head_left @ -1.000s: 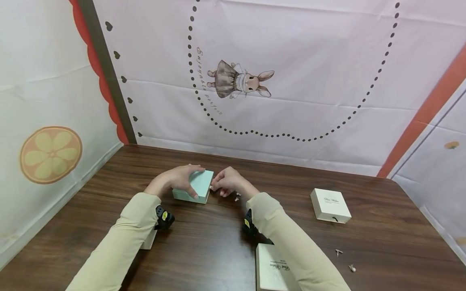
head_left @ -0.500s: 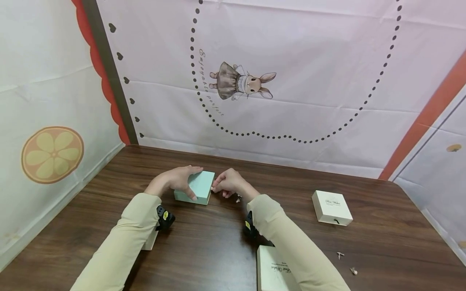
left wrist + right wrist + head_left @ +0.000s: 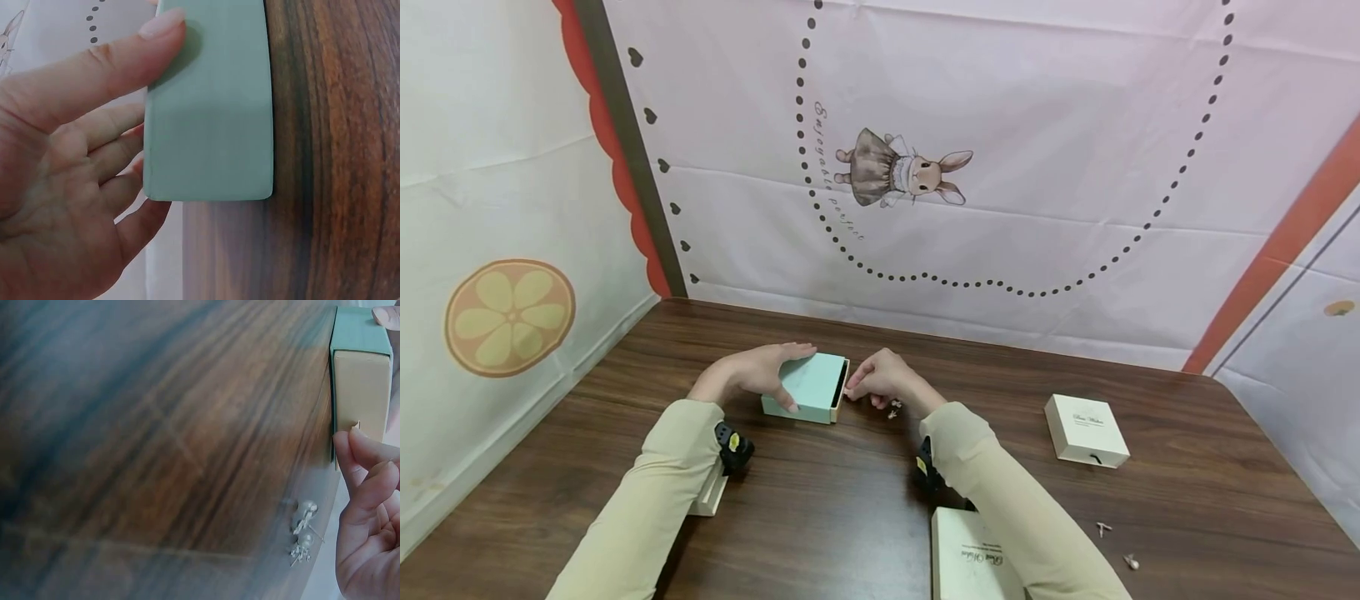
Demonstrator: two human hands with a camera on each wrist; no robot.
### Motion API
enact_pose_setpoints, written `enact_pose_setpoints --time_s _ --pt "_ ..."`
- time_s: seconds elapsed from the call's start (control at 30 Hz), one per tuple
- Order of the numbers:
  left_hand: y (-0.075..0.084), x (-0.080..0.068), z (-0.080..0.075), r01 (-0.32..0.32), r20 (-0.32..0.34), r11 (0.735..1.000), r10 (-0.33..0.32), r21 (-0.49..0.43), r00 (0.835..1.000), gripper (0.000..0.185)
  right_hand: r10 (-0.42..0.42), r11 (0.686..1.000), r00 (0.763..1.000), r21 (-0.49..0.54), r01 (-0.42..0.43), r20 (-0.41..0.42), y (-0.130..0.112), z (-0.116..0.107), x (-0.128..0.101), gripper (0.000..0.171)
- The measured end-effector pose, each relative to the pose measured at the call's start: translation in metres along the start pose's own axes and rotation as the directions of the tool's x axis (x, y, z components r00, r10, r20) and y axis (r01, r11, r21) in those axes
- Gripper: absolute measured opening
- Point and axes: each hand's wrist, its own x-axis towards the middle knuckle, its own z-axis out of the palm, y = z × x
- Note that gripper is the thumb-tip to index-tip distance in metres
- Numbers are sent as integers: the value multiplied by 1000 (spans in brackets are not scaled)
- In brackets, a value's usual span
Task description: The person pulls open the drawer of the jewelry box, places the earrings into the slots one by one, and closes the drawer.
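— What is being shown largest?
— The upper frame is being filled by a printed cloth (image 3: pixel 1037 125); the lower part is being taken up by a brown table (image 3: pixel 835 517).
— And the arms?
— The left sleeve (image 3: pixel 640 492) is being stretched upward from the lower left, while the right sleeve (image 3: pixel 1007 492) is being slanted from the lower right toward the centre.
— Where are boxes being seen?
— A cream box (image 3: pixel 966 554) is being partly covered by the right sleeve at the bottom, a white box (image 3: pixel 1086 429) is being seen at centre right, and the mint box (image 3: pixel 808 387) is being held on the table, left of the frame's centre.
— Held how?
— The left hand (image 3: pixel 760 371) is being angled rightward, back uppermost; the mint box is being grasped, its near side being pressed by the thumb, the fingers being reached toward its far edge.
— And the right hand (image 3: pixel 883 377)?
— It is being pointed leftward, lower fingers being curled toward the palm, at the drawer (image 3: pixel 362 390), which is being shown slightly out.
— Smaller still?
— Two pearl earrings (image 3: pixel 306 509) are being seen just below the right hand.
— Smallest?
— The drawer's pale tab (image 3: pixel 357 425), which is being pinched by the right thumb and forefinger.
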Motion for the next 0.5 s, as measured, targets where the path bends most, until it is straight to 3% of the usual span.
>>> enact_pose_setpoints --time_s 0.5 --pt "1 -1 -1 2 3 1000 -2 -12 1000 95 6 999 1000 -34 -5 10 7 -9 -6 5"
